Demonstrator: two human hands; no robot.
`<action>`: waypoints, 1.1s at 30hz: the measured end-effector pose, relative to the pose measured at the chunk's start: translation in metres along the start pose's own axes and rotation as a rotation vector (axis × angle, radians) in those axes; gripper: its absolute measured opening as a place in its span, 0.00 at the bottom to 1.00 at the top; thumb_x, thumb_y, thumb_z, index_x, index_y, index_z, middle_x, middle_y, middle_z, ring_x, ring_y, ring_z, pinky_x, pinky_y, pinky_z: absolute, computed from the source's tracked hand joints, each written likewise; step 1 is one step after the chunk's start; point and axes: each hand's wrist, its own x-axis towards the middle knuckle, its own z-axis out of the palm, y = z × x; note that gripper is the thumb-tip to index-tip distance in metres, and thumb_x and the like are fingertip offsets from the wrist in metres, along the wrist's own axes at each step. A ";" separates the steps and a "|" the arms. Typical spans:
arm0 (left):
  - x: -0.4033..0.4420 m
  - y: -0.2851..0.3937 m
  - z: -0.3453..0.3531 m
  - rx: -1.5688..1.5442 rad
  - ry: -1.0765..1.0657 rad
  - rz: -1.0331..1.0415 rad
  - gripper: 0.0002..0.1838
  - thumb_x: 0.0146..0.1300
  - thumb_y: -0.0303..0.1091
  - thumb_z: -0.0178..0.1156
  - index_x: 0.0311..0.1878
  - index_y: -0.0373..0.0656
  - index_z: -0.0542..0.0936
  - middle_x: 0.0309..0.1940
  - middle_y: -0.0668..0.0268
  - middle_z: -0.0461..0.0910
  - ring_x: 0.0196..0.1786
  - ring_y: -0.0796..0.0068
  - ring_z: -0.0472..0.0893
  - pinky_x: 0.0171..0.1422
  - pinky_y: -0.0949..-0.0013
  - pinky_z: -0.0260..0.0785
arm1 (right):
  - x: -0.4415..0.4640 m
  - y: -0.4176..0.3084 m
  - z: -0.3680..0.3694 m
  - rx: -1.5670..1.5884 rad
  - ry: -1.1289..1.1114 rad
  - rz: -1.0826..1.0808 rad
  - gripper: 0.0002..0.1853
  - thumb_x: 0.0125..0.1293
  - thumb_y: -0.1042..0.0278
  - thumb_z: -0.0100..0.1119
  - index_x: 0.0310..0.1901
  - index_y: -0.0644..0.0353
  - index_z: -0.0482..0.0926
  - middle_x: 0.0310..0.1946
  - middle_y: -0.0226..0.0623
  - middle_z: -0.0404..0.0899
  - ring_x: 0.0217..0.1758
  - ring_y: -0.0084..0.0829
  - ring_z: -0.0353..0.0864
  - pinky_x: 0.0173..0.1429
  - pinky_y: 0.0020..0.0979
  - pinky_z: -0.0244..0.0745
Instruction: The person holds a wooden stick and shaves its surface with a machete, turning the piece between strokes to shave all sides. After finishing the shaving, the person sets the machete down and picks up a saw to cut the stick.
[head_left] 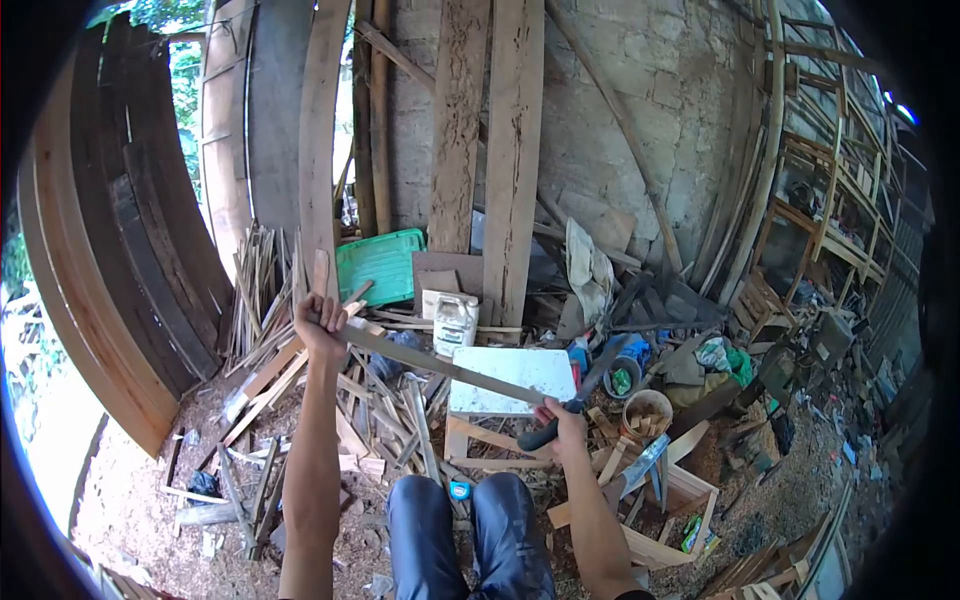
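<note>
A long, thin wooden strip [455, 369] slants down from left to right in front of me. My left hand [322, 325] is closed around its upper left end. My right hand [566, 425] is closed near the lower right end, with a black-handled tool [538, 437] in its grip. A dark blade [604, 368] seems to extend from that tool up to the right; its exact kind is unclear. Below the strip is a white-topped wooden stand [510, 375]. A blue tape measure [459, 490] lies between my knees.
A white jug [455, 325] and a green plastic lid [380, 265] stand by the wall. To the right are a wooden box frame [690, 520], a saw [640, 465] and a bucket [648, 415] of wood offcuts. Scrap sticks [385, 420] litter the left floor.
</note>
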 end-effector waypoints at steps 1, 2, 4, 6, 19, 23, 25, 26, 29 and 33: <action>0.001 0.002 -0.022 0.055 -0.043 -0.012 0.14 0.65 0.43 0.46 0.24 0.49 0.62 0.15 0.70 0.61 0.20 0.76 0.65 0.27 0.74 0.63 | -0.002 -0.010 0.007 0.086 -0.020 -0.023 0.08 0.58 0.77 0.63 0.36 0.66 0.73 0.34 0.40 0.77 0.37 0.34 0.80 0.46 0.32 0.82; -0.004 0.002 -0.032 0.051 -0.045 -0.007 0.14 0.65 0.43 0.46 0.24 0.49 0.62 0.15 0.70 0.61 0.20 0.76 0.65 0.27 0.74 0.63 | -0.005 -0.021 0.013 0.173 -0.036 -0.043 0.07 0.57 0.77 0.63 0.35 0.64 0.73 0.35 0.39 0.77 0.39 0.34 0.80 0.48 0.32 0.81; -0.013 -0.005 -0.050 0.146 0.353 -0.156 0.14 0.65 0.46 0.50 0.37 0.45 0.68 0.24 0.65 0.70 0.31 0.68 0.74 0.41 0.64 0.70 | -0.009 -0.046 0.025 0.229 -0.021 -0.102 0.07 0.58 0.77 0.63 0.36 0.63 0.74 0.36 0.35 0.76 0.41 0.29 0.78 0.49 0.32 0.81; -0.007 -0.018 -0.140 0.492 0.376 -0.342 0.31 0.61 0.55 0.56 0.58 0.42 0.65 0.43 0.57 0.72 0.44 0.61 0.75 0.51 0.60 0.71 | -0.007 -0.063 0.032 0.240 -0.009 -0.158 0.07 0.58 0.77 0.63 0.37 0.62 0.74 0.35 0.34 0.76 0.41 0.28 0.78 0.47 0.32 0.81; -0.042 -0.130 0.054 1.852 -0.490 -0.464 0.43 0.59 0.68 0.48 0.58 0.31 0.70 0.61 0.40 0.65 0.62 0.49 0.69 0.64 0.60 0.62 | -0.005 -0.160 0.099 0.025 -0.120 -0.518 0.17 0.51 0.80 0.68 0.31 0.55 0.66 0.31 0.32 0.76 0.34 0.27 0.80 0.38 0.33 0.81; -0.061 -0.165 0.114 1.312 -0.830 -0.209 0.26 0.58 0.43 0.64 0.54 0.35 0.72 0.43 0.50 0.79 0.49 0.63 0.79 0.52 0.67 0.71 | -0.008 -0.155 0.108 -0.076 -0.133 -0.558 0.18 0.51 0.79 0.70 0.31 0.55 0.66 0.29 0.31 0.75 0.31 0.25 0.78 0.36 0.31 0.79; -0.057 -0.174 0.121 1.266 -0.998 -0.122 0.22 0.57 0.36 0.65 0.52 0.37 0.74 0.39 0.54 0.81 0.45 0.65 0.81 0.48 0.68 0.72 | -0.008 -0.147 0.113 -0.107 -0.151 -0.618 0.18 0.50 0.79 0.70 0.31 0.56 0.66 0.29 0.32 0.74 0.29 0.24 0.76 0.35 0.31 0.77; -0.056 -0.178 0.122 1.270 -0.975 -0.193 0.19 0.56 0.34 0.65 0.49 0.37 0.75 0.37 0.55 0.81 0.42 0.66 0.82 0.45 0.67 0.72 | -0.008 -0.144 0.113 -0.105 -0.144 -0.616 0.18 0.50 0.79 0.70 0.31 0.56 0.66 0.29 0.32 0.74 0.29 0.24 0.76 0.35 0.31 0.77; -0.058 -0.179 0.128 1.347 -0.916 -0.162 0.13 0.55 0.31 0.64 0.42 0.37 0.75 0.31 0.57 0.81 0.36 0.66 0.82 0.41 0.66 0.72 | -0.018 -0.144 0.121 -0.153 -0.199 -0.583 0.17 0.53 0.74 0.69 0.30 0.57 0.65 0.27 0.31 0.74 0.27 0.27 0.78 0.36 0.30 0.80; -0.044 -0.169 0.126 1.381 -0.689 0.018 0.12 0.54 0.29 0.64 0.37 0.34 0.73 0.27 0.56 0.80 0.30 0.68 0.82 0.36 0.67 0.73 | -0.031 -0.149 0.120 -0.357 -0.220 -0.511 0.14 0.57 0.70 0.67 0.31 0.62 0.67 0.29 0.42 0.80 0.19 0.27 0.76 0.28 0.29 0.80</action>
